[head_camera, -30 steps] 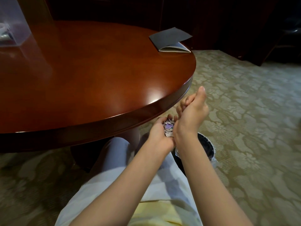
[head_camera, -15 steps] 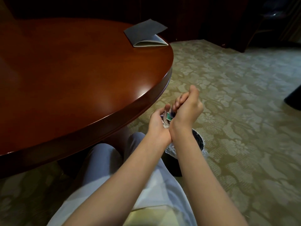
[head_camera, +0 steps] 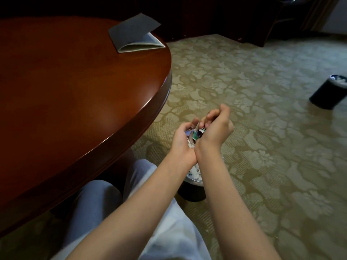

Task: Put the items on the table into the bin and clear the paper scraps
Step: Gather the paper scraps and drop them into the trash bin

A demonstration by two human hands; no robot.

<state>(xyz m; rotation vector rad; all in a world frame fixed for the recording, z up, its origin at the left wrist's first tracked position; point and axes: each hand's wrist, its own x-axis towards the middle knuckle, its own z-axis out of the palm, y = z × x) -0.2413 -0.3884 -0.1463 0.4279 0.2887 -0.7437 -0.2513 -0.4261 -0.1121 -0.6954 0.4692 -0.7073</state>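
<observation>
okay, i'm watching both hands hovering right over the bin (head_camera: 191, 194). the left hand (head_camera: 183, 139) and right hand (head_camera: 216, 128) are pressing wrist to wrist, fingers curling inward and cupping a wad of paper scraps (head_camera: 194, 136) between the palms. neither hand is lying flat, and coloured bits are showing through the gap on top. the scraps are sitting straight above the bin mouth, so i'm judging the coming release as a plain downward drop. both hands are equally near, with the right fingers reaching slightly past the bin. the right forearm is hiding most of the bin, and some scraps are lying inside it. left of the bin a glossy round wooden table (head_camera: 75, 91) is curving away. a folded grey card (head_camera: 135, 34) is lying on it, well beyond the bin. patterned carpet (head_camera: 262, 147) is spreading under the bin, and a second black bin (head_camera: 327, 92) is standing far to its right.
</observation>
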